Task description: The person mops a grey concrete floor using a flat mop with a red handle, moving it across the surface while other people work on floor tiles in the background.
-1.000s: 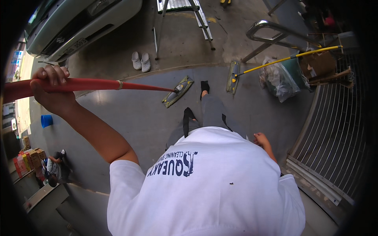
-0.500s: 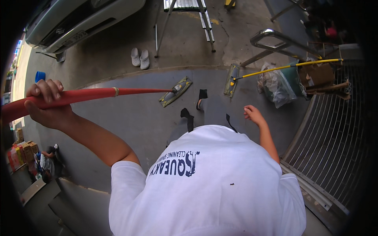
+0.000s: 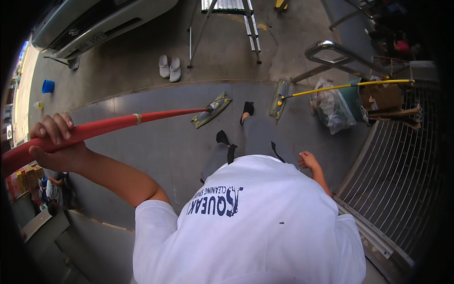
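My left hand [image 3: 59, 151] is wrapped round the thick red handle [image 3: 106, 126] of a flat mop, out to my left. The handle slopes away to a mop head [image 3: 212, 110] with a grey-green pad, lying on the grey floor ahead of me. Nothing shows in my right hand [image 3: 308, 161], which hangs by my right thigh with its fingers loosely bent and apart. Beyond that hand a second flat mop head [image 3: 279, 100] rests on the floor, joined to a yellow pole [image 3: 350, 86]. My feet, in dark socks, are between the two mop heads.
Ahead stand a stepladder [image 3: 224, 6] and pale clogs [image 3: 175, 70]. A car [image 3: 94, 28] is at far left, near a blue bucket [image 3: 48, 86]. To the right are a metal rail [image 3: 326, 45], a plastic bag [image 3: 331, 106], cardboard [image 3: 383, 97] and a metal grille [image 3: 402, 170]. Someone [image 3: 54, 191] is at left.
My right hand has come back closer to my body. The red handle has dipped slightly at my left hand, while its mop head stays in nearly the same spot. More of my feet shows.
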The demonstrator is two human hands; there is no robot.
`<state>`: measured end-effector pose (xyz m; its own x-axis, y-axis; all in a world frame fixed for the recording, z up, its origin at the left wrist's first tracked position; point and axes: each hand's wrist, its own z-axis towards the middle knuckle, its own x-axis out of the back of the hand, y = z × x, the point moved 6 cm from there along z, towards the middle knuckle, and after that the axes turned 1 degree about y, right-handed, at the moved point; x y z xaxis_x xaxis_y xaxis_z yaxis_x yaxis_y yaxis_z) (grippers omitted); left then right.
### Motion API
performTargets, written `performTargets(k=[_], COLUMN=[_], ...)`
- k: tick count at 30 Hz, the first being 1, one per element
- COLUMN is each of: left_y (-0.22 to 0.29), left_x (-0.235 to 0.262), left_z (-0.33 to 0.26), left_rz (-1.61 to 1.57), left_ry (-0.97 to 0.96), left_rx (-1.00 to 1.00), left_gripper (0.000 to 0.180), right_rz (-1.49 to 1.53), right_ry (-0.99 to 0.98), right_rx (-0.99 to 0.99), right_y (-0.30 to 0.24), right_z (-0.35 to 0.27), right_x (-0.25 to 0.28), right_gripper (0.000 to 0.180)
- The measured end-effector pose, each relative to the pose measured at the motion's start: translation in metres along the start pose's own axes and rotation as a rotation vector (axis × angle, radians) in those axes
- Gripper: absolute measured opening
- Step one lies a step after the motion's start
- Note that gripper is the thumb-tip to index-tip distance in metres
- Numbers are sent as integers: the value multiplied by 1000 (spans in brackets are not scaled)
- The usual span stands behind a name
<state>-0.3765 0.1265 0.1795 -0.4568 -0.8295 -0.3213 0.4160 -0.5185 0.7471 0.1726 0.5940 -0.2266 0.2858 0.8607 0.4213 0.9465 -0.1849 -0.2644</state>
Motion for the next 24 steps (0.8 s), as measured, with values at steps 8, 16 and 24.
performTargets(k=[8,16,24], left_y=[-4,-5,1], left_x=[3,13,27], left_z=[2,6,5], left_rz=[10,-38,1], left_ry=[30,27,63], left_rx=[-8,17,-18], left_gripper=[40,41,41], right_rz=[16,-32,-49], right_ry=[19,14,12], right_rx=[147,86,109], right_y=[-40,-39,-44], right_z=[-1,1,0], right_x=[-5,3,12], right_gripper=[32,29,30])
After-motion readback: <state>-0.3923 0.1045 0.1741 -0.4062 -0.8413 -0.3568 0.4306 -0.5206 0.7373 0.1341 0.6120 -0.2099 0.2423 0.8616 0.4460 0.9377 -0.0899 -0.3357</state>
